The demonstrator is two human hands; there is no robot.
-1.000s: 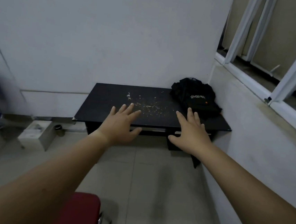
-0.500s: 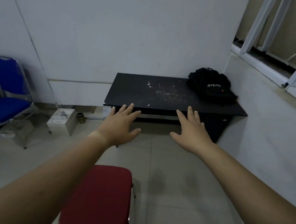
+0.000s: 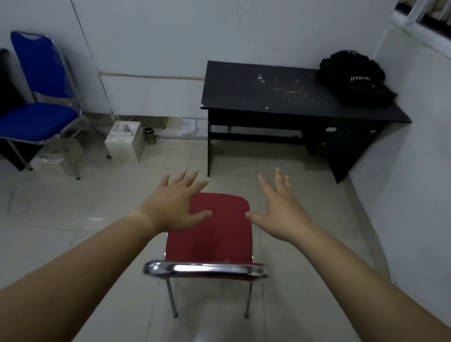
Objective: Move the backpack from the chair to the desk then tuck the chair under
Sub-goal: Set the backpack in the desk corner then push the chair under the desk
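My left hand [image 3: 172, 207] and right hand [image 3: 281, 212] hovered spread and empty above the red chair [image 3: 213, 233]; the backpack [image 3: 355, 78] sat on the desk's [image 3: 253, 96] far right corner.

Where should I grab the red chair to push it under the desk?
Take the chrome backrest bar from above, one hand near each end. It is the chair's nearest part, it runs crosswise, and the red chair already faces the desk.
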